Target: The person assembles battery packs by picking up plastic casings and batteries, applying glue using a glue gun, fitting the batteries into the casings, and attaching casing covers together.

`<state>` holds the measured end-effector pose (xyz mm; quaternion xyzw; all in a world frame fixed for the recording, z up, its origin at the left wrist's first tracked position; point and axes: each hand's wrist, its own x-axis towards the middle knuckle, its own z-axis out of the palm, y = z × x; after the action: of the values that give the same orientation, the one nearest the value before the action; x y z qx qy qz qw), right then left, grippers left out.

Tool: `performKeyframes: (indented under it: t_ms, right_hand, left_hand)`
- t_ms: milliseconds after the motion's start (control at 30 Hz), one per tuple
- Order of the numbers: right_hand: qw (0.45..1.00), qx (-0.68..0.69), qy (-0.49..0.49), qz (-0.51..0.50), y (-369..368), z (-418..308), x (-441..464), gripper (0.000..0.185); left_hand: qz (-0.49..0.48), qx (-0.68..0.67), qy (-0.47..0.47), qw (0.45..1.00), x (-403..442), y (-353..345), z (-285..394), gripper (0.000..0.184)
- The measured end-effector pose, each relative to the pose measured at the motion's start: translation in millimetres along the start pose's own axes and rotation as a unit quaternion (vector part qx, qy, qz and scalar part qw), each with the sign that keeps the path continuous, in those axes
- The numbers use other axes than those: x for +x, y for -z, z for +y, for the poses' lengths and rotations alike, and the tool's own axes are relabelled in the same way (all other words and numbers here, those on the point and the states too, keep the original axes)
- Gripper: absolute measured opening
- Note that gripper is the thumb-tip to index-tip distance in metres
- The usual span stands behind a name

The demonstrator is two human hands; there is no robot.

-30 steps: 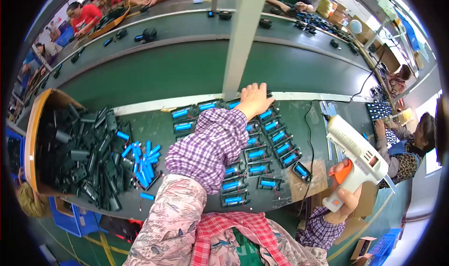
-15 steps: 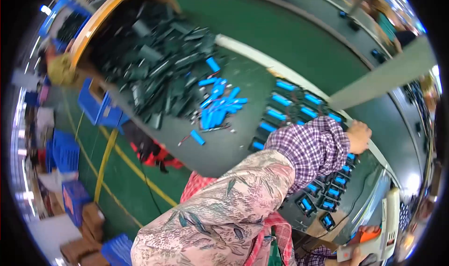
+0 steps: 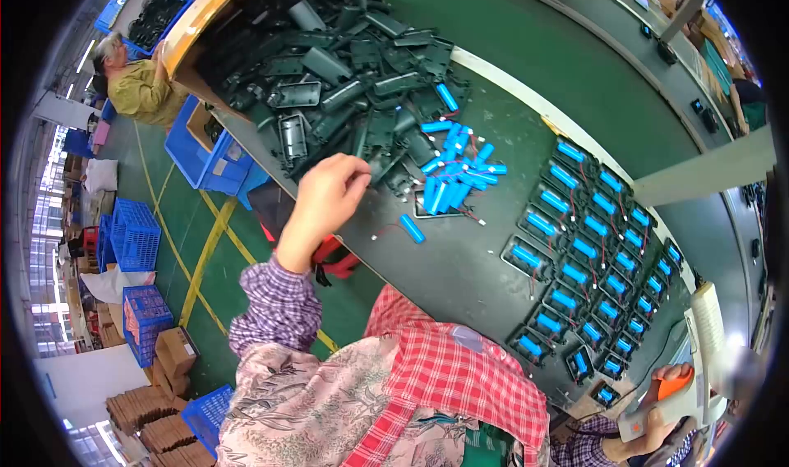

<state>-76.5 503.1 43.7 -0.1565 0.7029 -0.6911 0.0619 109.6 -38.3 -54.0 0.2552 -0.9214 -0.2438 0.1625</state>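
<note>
My left hand (image 3: 325, 196) hovers at the near edge of a heap of black plastic casings (image 3: 329, 64). Its fingers are loosely curled with the thumb apart, and nothing shows between them. At the lower right, my right hand (image 3: 649, 434) is wrapped round the handle of a white glue gun (image 3: 708, 327) with an orange trigger. Right of the heap lies a pile of blue wired battery cells (image 3: 452, 175), with a single cell (image 3: 412, 229) apart from it. Rows of black casings, each with a blue cell (image 3: 584, 248) in it, cover the table's right part.
The heap spills from a tipped cardboard box (image 3: 197, 32) onto the dark table (image 3: 460, 278). A grey post (image 3: 707, 167) and a conveyor (image 3: 723, 237) stand to the right. Blue crates (image 3: 136, 235) are on the floor at left, where a co-worker (image 3: 144, 89) stands behind the box.
My left hand has swung from the far right edge of the casing rows to the heap at left. The view has shifted, and the rows show more fully. My right hand still grips the glue gun.
</note>
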Motion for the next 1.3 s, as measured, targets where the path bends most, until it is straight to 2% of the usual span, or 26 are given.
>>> performKeyframes:
  t_ms: [33, 100, 233, 300, 367, 400, 467, 500, 533, 633, 700, 767, 867, 933, 1033, 1067, 1167, 1200, 1300]
  right_hand:
    - [1.0, -0.006, -0.022, -0.007, -4, 0, 1, 0.09]
    - [0.999, 0.002, -0.025, -0.033, -20, 1, 9, 0.089]
    - [0.998, 0.041, -0.022, -0.043, -56, -2, 17, 0.087]
    - [0.998, 0.037, -0.012, -0.041, -68, -4, 19, 0.086]
    - [0.998, 0.037, -0.009, -0.052, -71, -5, 19, 0.086]
    - [0.996, 0.039, -0.012, -0.077, -69, -5, 21, 0.086]
    - [0.999, 0.042, -0.012, -0.033, -68, 1, 14, 0.086]
    - [0.999, 0.047, -0.009, 0.004, -71, 1, 12, 0.085]
    - [0.998, 0.037, -0.024, -0.037, -67, 0, 14, 0.085]
    - [0.998, 0.063, -0.016, -0.001, -78, 4, 5, 0.084]
    - [0.997, 0.075, -0.022, 0.001, -88, 7, -2, 0.083]
    - [0.994, 0.077, -0.076, -0.005, -94, 14, -15, 0.084]
    - [0.983, 0.079, -0.159, -0.037, -101, 22, -29, 0.082]
    - [0.975, 0.071, -0.198, -0.067, -103, 27, -34, 0.078]
    - [0.966, 0.061, -0.233, -0.1, -106, 29, -38, 0.074]
    - [0.963, 0.06, -0.24, -0.103, -107, 30, -38, 0.074]
    - [0.948, 0.039, -0.272, -0.162, -108, 35, -38, 0.072]
    - [0.942, 0.026, -0.279, -0.186, -109, 37, -38, 0.071]
    - [0.931, 0.025, -0.288, -0.221, -115, 47, -35, 0.069]
  left_hand:
    - [0.019, 0.029, 0.011, 0.999, -6, -7, -6, 0.017]
    - [0.042, 0.055, -0.039, 0.997, -6, -22, -6, 0.026]
    - [0.072, 0.095, -0.09, 0.989, 13, -34, 0, 0.027]
    - [0.011, 0.194, -0.062, 0.979, 18, -37, 5, 0.025]
    - [0.021, 0.209, -0.08, 0.974, 18, -38, -1, 0.023]
    - [0.042, 0.2, -0.077, 0.976, 18, -35, -5, 0.022]
    - [0.064, 0.145, -0.078, 0.984, 11, -29, -10, 0.018]
    - [0.063, 0.123, -0.078, 0.987, 6, -17, 1, 0.016]
    - [0.058, 0.092, -0.087, 0.99, 1, -7, 13, 0.019]
    - [0.008, 0.014, -0.116, 0.993, -18, 11, 56, 0.02]
    - [-0.037, -0.052, -0.222, 0.973, -29, -8, 79, 0.021]
    - [-0.117, -0.105, -0.273, 0.949, -43, -47, 95, 0.022]
    - [-0.145, -0.128, -0.316, 0.929, -60, -114, 101, 0.02]
    - [-0.164, -0.117, -0.337, 0.92, -59, -135, 104, 0.025]
    - [-0.129, -0.154, -0.307, 0.93, -52, -133, 113, 0.03]
    - [-0.12, -0.158, -0.298, 0.934, -50, -132, 109, 0.04]
    - [-0.113, -0.164, -0.252, 0.947, -45, -126, 104, 0.049]
    - [-0.132, -0.158, -0.254, 0.945, -45, -128, 100, 0.056]
    - [-0.154, -0.162, -0.244, 0.943, -44, -130, 100, 0.057]
